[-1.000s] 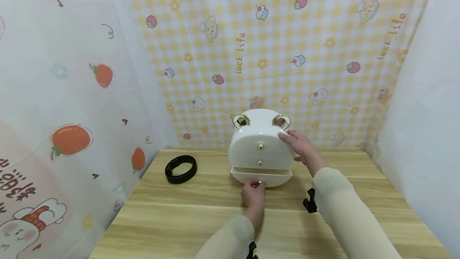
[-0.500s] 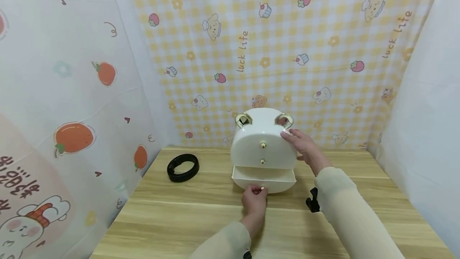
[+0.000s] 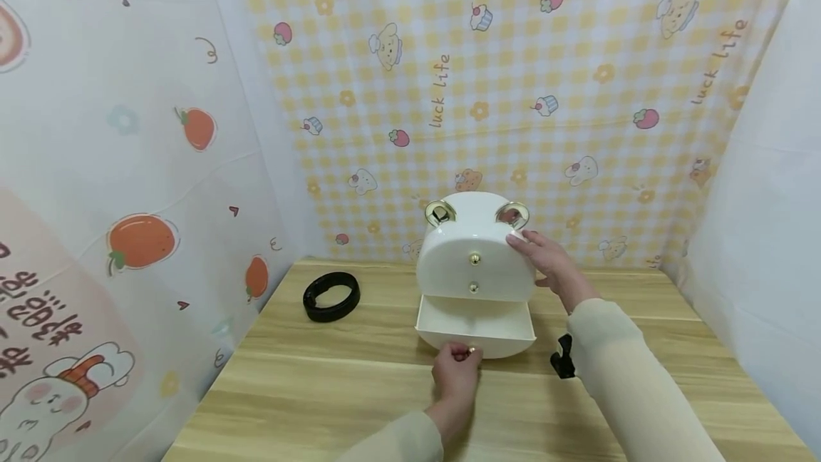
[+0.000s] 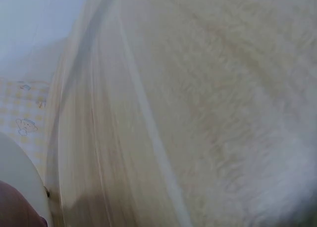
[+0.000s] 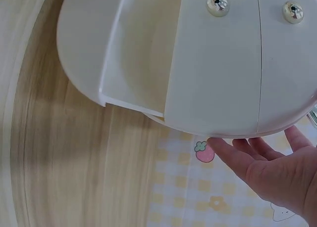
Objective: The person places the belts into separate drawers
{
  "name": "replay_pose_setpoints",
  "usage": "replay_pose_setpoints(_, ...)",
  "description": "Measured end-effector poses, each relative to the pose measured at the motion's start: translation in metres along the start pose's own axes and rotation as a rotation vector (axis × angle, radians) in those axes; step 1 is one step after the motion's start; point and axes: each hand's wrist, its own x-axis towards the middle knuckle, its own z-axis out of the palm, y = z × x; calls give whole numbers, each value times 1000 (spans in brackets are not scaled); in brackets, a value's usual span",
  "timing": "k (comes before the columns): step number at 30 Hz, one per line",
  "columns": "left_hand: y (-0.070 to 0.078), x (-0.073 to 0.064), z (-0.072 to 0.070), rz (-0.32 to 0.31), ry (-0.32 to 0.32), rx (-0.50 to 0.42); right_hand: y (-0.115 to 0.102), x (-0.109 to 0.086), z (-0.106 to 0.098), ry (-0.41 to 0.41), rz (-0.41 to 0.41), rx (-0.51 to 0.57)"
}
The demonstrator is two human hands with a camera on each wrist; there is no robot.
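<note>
A white rounded storage box (image 3: 445,269) with gold ear-like rings stands on the wooden table in the head view. Its bottom drawer (image 3: 507,346) is pulled out toward me, and its bare inside shows. My left hand (image 3: 457,380) pinches the small gold knob (image 3: 472,351) on that drawer's front. Against the box's right side rests my right hand (image 3: 554,266), its fingers extended along the upper edge. The right wrist view shows these fingertips (image 5: 216,144) touching the side wall. Only a bit of the left hand (image 4: 17,207) appears in the left wrist view.
A black ring-shaped band (image 3: 331,298) lies on the table (image 3: 308,391) to the left of the box. Behind stands a yellow checked cloth backdrop (image 3: 398,184), with white cloth walls on either side. Two more gold knobs sit on the closed upper drawers (image 5: 218,5).
My left hand has drawn the bottom drawer further out toward me, so more of its inside shows. My right hand has stayed against the box. The head view has shifted slightly.
</note>
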Motion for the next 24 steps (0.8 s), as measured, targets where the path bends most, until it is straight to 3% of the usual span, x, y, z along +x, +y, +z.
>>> replay_pose_setpoints(7, 0, -12, -5, -46, -29, -12, 0, -2, -1, -3, 13, 8)
replay_pose_setpoints(14, 0, -14, -10, -5, 5, 18, -3, 0, -2, -9, 15, 2)
replay_pose_setpoints(24, -4, -20, -14, -7, -25, 37, 0, 1, -4, -10, 6, 23)
